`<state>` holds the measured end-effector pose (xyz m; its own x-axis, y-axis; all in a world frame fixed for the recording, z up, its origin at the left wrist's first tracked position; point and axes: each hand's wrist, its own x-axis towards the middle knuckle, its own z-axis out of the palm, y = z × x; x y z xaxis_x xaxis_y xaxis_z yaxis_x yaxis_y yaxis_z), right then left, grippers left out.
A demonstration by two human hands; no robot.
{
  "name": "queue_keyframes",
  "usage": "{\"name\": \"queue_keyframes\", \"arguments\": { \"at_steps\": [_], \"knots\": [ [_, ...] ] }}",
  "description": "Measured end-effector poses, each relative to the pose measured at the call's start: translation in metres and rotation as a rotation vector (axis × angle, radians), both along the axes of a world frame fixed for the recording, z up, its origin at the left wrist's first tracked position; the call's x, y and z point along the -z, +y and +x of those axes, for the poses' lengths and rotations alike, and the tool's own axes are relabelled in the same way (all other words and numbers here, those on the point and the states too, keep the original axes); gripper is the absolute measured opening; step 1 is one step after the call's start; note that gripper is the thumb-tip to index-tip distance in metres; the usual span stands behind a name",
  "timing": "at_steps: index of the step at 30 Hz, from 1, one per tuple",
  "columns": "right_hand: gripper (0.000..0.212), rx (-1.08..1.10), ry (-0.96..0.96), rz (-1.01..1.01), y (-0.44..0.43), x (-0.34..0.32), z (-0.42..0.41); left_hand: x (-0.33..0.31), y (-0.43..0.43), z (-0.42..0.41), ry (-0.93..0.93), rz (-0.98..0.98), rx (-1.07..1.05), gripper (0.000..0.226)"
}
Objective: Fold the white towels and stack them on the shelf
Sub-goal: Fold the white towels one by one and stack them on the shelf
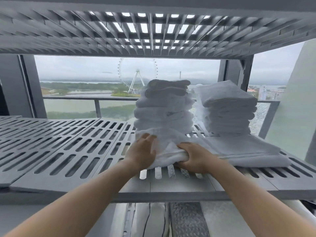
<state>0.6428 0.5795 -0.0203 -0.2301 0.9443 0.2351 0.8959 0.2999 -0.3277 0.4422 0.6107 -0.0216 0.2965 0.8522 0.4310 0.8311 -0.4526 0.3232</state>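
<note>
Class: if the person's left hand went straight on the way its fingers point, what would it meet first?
The left hand touches the folded white towel on the grey slotted shelf; going on, it would probably push that against the tall stack of folded white towels behind, though depth is unclear.

Both bare forearms are reaching forward from the lower corners, drawing closer together toward the hands. The left hand [142, 152] is lying flat, fingers straight and slightly spread, pressing against a folded towel [171, 149]. The right hand [195, 157] is gripping that towel's front edge, fingers curled under it.
</note>
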Motion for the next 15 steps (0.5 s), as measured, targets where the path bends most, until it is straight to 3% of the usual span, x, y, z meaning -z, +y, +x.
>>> {"name": "queue_keyframes", "arguments": {
  "at_steps": [4,7,11,15],
  "knots": [
    [0.079,0.049,0.014,-0.008,-0.006,0.0,0.019,0.003,0.002,0.026,0.03,-0.007,0.128,0.035],
    [0.088,0.075,-0.018,-0.031,-0.012,-0.001,0.044,0.007,0.004,0.036,0.048,0.058,0.17,0.04],
    [0.078,0.14,-0.112,-0.005,-0.02,-0.004,0.072,0.01,0.0,0.053,0.257,0.106,0.251,0.072],
    [0.038,0.136,-0.168,0.073,-0.018,0.0,0.087,0.006,-0.001,0.071,0.419,0.087,0.214,0.067]
  ]
}}
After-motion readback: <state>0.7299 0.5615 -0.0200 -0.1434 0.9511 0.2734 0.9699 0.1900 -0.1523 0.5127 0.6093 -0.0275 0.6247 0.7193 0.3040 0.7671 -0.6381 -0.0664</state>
